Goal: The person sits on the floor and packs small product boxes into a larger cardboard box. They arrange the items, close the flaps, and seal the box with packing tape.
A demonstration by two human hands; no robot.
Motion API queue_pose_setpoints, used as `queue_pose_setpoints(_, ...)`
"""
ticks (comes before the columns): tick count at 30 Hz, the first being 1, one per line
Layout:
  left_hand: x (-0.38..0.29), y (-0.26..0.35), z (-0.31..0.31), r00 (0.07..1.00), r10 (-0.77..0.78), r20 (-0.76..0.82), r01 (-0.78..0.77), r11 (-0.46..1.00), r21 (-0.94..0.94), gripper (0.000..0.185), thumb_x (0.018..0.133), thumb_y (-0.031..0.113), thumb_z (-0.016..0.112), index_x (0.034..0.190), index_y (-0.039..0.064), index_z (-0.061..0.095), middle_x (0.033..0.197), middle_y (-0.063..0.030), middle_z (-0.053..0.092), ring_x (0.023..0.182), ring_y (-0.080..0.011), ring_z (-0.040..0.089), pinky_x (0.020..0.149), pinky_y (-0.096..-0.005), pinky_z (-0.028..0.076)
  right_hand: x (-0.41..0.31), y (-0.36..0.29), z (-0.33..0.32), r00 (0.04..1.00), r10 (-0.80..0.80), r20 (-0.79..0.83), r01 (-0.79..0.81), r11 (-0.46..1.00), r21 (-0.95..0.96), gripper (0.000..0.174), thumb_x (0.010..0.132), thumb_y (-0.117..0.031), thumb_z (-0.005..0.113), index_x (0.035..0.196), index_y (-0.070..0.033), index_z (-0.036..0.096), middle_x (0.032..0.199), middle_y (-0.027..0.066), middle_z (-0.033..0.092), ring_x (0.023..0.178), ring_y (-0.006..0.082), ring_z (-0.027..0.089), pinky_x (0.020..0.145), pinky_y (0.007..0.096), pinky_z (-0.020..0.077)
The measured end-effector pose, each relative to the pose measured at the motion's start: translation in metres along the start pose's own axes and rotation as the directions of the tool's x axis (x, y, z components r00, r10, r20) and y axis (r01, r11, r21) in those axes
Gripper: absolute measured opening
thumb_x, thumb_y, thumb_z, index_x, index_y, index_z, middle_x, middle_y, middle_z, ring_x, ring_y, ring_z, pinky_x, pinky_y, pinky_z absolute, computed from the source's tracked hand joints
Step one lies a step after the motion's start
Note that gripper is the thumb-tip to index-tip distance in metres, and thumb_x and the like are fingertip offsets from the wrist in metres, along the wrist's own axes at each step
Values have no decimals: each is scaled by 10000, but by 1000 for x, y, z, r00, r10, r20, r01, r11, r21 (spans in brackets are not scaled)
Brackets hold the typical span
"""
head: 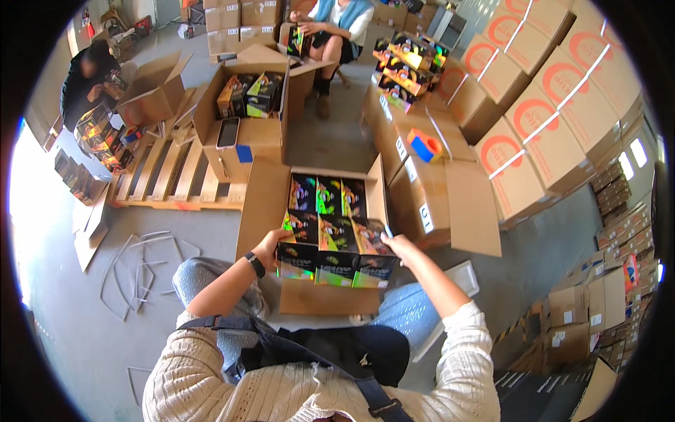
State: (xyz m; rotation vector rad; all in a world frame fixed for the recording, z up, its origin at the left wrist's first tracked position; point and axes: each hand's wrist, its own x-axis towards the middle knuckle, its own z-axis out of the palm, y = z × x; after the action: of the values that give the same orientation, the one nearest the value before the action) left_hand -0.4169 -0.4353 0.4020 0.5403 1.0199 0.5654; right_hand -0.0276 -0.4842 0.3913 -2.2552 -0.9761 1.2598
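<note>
Before me an open cardboard carton (263,211) has its flaps spread. Black boxes with shiny rainbow print (328,196) stand in its far part. A row of three like boxes (337,237) is squeezed between my two hands at the carton's near side, above the front flap (329,298). My left hand (269,249) presses the row's left end; a dark watch (255,265) is on that wrist. My right hand (401,248) grips the right end, and a thin pale object (389,231) shows by its fingers. Whether the row touches the carton floor is hidden.
Ahead left, another carton (240,142) holds black boxes and a phone (228,132), beside a wooden pallet (176,171). An orange-blue tape dispenser (426,145) lies on cartons at right, near stacked black boxes (411,63). Loose straps (140,269) litter the floor. Two people (337,26) (92,79) handle boxes.
</note>
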Motion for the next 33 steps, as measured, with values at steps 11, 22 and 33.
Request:
queue_pose_setpoints(11,145,-32,-58,999,-2,-50,10,986,168,60,886,168,605,864,112,605,729,-1,588,655,-149,573,610,-344,485,155,31,48,934,-349,-78,302,887,-348,489,912,-443,592,931,41,659,877,256,669,803,368,661,707,450,500)
queue_pose_setpoints(22,160,-53,-48,991,137,8,-129,915,383,274,894,54,626,1143,-29,547,994,-71,616,886,-132,607,801,-269,505,154,71,53,938,-342,-61,321,919,-230,448,952,-445,509,1075,-28,614,902,240,669,887,423,638,757,488,482)
queue_pose_setpoints(33,172,-80,-51,924,320,210,-383,765,517,285,929,78,616,1169,-16,497,980,-22,561,864,-76,523,783,-241,471,168,110,59,870,-483,-98,463,869,-173,391,960,-417,521,1084,-54,599,769,214,656,753,404,649,673,465,490)
